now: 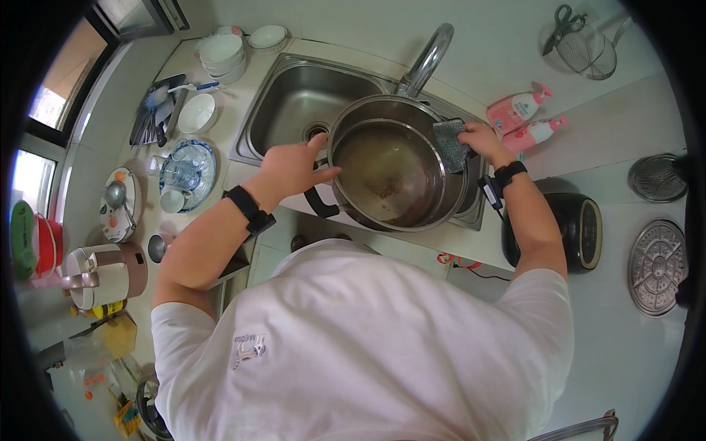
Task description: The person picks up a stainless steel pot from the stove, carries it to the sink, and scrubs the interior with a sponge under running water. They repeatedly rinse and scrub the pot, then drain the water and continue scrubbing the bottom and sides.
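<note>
A large stainless steel pot [389, 218] with black handles is in front of me, over the sink's right part and the counter's front edge. Cloudy, yellowish liquid [380, 160] with brown specks lies on its bottom. At the pot's left rim is my left hand [292, 165], thumb and index finger spread, next to a black loop handle [320, 205]. Its other fingers are hidden, so its grip is unclear. My right hand [485, 142] pinches a grey-green scrubbing cloth [452, 145], which hangs over the pot's right inner wall.
A chrome faucet [433, 58] rises behind the pot; the sink's left basin [298, 91] shows its drain. Stacked bowls [222, 55], a patterned plate with glasses [207, 165] and a cooker [105, 273] stand left. Pink pump bottles [515, 113] and a black appliance [568, 231] are right.
</note>
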Tool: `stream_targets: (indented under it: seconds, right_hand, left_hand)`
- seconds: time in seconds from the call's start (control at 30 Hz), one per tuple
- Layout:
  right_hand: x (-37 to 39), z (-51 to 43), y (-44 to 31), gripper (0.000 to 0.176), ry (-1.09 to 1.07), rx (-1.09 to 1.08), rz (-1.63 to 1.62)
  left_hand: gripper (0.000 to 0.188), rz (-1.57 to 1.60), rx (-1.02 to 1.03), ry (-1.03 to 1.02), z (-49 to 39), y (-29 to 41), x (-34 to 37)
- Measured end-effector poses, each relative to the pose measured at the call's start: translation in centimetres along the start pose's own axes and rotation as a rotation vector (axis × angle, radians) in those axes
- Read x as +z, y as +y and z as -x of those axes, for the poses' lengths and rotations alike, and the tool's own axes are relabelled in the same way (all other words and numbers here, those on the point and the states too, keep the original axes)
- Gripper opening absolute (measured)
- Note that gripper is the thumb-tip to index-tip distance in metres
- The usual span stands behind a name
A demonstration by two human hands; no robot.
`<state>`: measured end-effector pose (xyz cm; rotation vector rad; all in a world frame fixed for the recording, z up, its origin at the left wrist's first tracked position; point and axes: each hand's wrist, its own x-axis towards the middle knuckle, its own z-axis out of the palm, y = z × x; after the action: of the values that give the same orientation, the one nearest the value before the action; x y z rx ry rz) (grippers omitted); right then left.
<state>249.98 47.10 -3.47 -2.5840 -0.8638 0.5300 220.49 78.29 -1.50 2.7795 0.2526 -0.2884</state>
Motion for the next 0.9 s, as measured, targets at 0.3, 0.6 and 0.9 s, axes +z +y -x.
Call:
stream_targets:
  seconds: [0.3,0.6,0.9]
  right_hand:
    - [0.3,-2.9,1.3,0.023,-0.178,0.232,-0.357]
    - [1.4,-4.9,-2.8,0.029,-0.194,0.046,-0.452]
    - [5.2,-10.8,-6.9,0.043,-0.189,-0.137,-0.456]
  left_hand:
    - [0.064,0.782,-0.256,-0.112,1.5,-2.2,2.9]
    - [0.047,0.835,-0.368,0.278,0.7,-6.5,1.0]
    - [0.038,0.841,-0.549,0.787,-0.3,-8.1,-4.6]
